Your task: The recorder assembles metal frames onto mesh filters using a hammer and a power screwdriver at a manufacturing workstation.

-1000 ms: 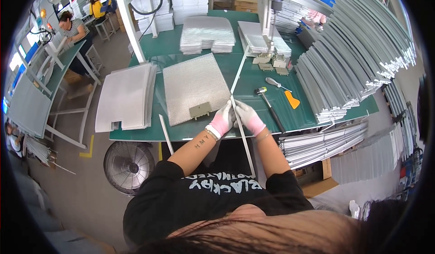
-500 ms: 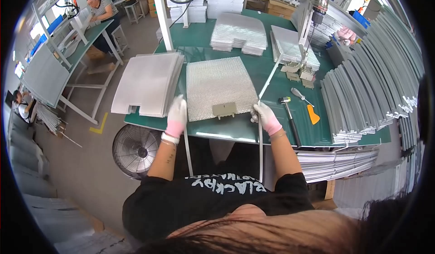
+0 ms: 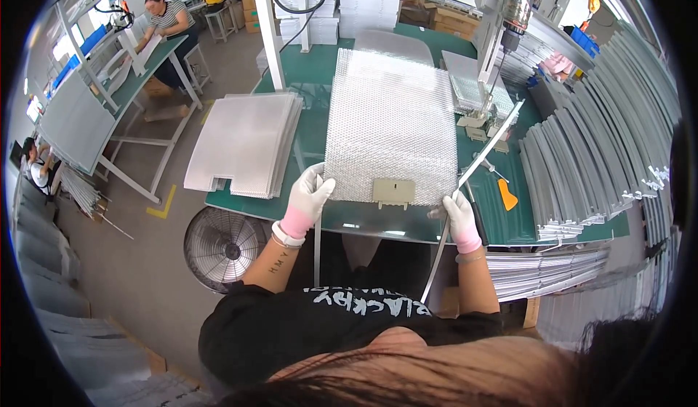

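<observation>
Gripping near corners of the mesh panel (image 3: 392, 127), seemingly for balance, left hand (image 3: 307, 195) and right hand (image 3: 460, 218) also clasp white strips (image 3: 484, 152) above the worktop's (image 3: 313, 138) front edge.

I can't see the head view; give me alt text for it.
A gloved left hand and gloved right hand, each gripping one of two long, thin white strips, are at the lower corners of a silvery rectangular mesh panel with a beige rectangular fitting, over a green workbench.
</observation>
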Tool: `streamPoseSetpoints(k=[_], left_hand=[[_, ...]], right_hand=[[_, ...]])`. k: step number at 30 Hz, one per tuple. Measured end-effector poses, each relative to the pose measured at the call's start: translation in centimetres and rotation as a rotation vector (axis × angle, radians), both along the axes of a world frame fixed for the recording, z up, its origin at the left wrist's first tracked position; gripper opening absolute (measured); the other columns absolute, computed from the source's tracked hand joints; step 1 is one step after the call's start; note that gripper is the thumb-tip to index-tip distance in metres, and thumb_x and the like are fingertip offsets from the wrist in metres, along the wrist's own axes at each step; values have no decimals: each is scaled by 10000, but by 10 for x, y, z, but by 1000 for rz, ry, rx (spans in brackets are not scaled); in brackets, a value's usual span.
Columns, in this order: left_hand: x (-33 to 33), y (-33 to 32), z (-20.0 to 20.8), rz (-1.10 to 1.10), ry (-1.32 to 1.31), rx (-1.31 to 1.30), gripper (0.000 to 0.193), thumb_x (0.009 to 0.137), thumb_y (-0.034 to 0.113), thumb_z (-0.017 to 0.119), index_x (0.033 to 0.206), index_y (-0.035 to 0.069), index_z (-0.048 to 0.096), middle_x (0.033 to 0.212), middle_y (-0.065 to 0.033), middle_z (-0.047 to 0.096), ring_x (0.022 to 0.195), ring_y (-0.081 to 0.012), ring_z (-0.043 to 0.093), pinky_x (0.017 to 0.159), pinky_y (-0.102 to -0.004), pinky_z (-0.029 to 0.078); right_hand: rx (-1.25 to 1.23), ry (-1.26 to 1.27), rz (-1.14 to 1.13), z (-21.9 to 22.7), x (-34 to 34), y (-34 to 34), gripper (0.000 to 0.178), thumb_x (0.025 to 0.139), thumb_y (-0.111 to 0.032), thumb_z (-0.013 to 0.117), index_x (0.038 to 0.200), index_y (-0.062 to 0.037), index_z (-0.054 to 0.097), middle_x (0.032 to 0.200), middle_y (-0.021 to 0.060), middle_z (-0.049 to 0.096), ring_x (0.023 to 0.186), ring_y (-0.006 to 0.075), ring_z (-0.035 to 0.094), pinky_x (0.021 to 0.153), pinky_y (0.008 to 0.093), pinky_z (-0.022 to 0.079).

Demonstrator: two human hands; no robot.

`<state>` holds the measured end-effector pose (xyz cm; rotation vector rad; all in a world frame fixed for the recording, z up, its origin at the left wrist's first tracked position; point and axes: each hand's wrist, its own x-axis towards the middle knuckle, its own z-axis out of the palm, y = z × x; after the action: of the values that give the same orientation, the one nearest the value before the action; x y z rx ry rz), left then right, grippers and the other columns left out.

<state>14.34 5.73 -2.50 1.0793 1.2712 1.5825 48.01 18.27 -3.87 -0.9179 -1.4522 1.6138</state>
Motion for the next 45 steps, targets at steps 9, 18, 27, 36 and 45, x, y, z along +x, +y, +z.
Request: streamPoseSetpoints(k=[9,18,27,36,45], left_hand=[[13,-46,43,-95,-11,252,838,793,-142,415,1525,-69,14,1607,-182,113,1471,-242,196,1192,-357,149],[-10,-69,56,-27,-147,374,517,898,24,425,1410,-43,399,1333,-110,550,1197,-149,522,961,-294,454],[-39,22,126,159,164,359,255,917,9,591,1169,-31,586,1011,-27,665,875,-71,594,785,-237,480],[-31,32,121,227,63,482,222,889,-9,633,1109,-14,607,933,21,629,751,-20,507,657,-192,427],[-36,23,56,265,152,308,216,866,21,639,1076,-24,623,923,-1,661,830,-47,570,735,-233,476]], right_hand=[[211,162,-7,39,-6,-45,193,967,-82,475,1114,26,540,956,91,666,795,158,649,743,308,541],[705,103,-244,52,-33,-41,84,857,-46,541,777,-26,560,644,-41,480,595,74,433,556,269,379],[647,183,-370,146,-81,-4,160,917,-55,629,791,-45,531,559,-74,412,526,19,372,466,238,295],[666,236,-346,135,-80,12,127,920,-93,657,859,-46,557,665,-67,464,591,29,374,526,223,336],[646,91,-340,79,-80,9,161,916,-55,582,1053,24,614,824,14,617,735,75,536,686,257,470]])
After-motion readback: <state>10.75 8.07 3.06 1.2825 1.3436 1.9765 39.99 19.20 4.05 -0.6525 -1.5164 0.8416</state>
